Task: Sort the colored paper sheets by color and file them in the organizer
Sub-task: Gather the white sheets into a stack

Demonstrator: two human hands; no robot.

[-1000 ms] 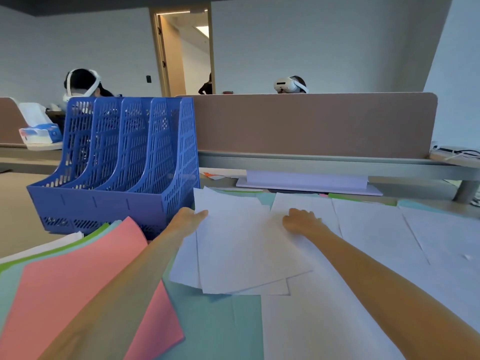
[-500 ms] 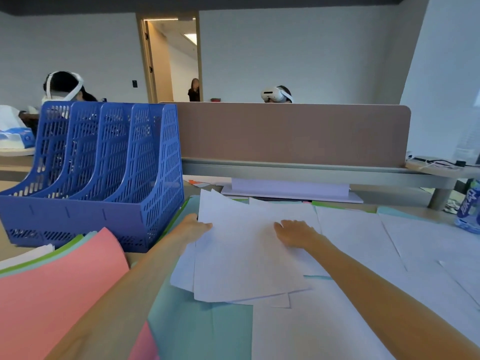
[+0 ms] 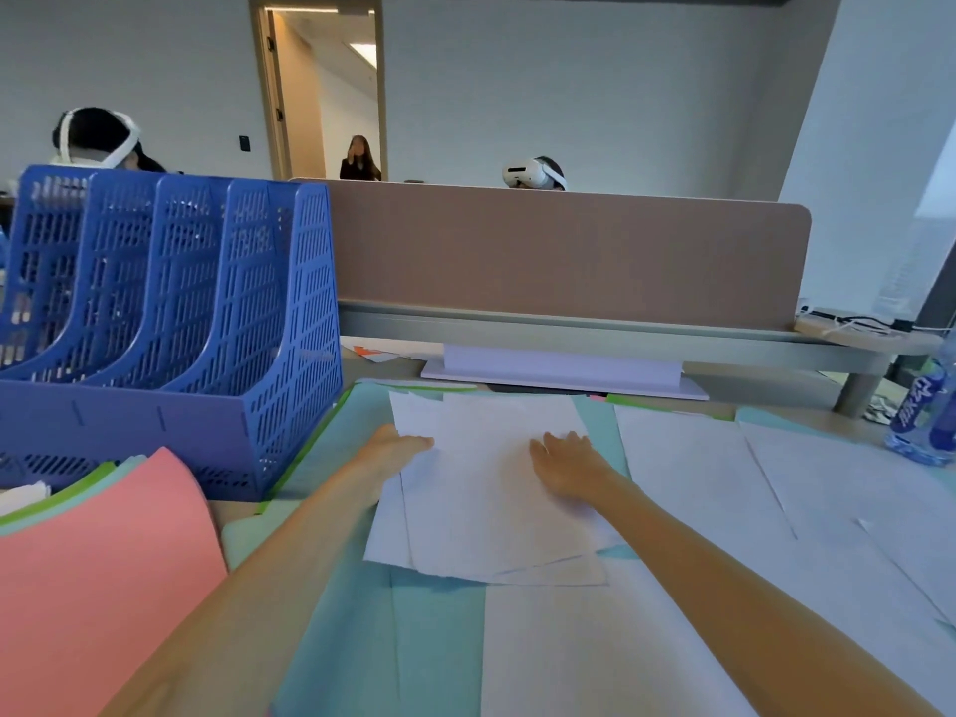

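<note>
A loose stack of white sheets point(image 3: 491, 509) lies on teal sheets point(image 3: 429, 639) in the middle of the desk. My left hand point(image 3: 396, 450) holds the stack's left edge, thumb on top. My right hand point(image 3: 566, 465) lies flat on the stack's upper right part, fingers spread. The blue mesh organizer point(image 3: 170, 313), with several upright slots, stands to the left, close to my left hand; its slots look empty. A curled pink sheet point(image 3: 93, 571) tops a pile of green, teal and white sheets at lower left.
More white sheets point(image 3: 724, 483) cover the desk's right side. A water bottle point(image 3: 926, 416) stands at the right edge. A brown divider point(image 3: 569, 251) with a white base point(image 3: 558, 370) closes off the back. People in headsets sit beyond it.
My right hand has slid a white sheet left onto the stack, which uncovers a teal strip to its right. My left hand stays at the stack's left edge. The view has shifted right.
</note>
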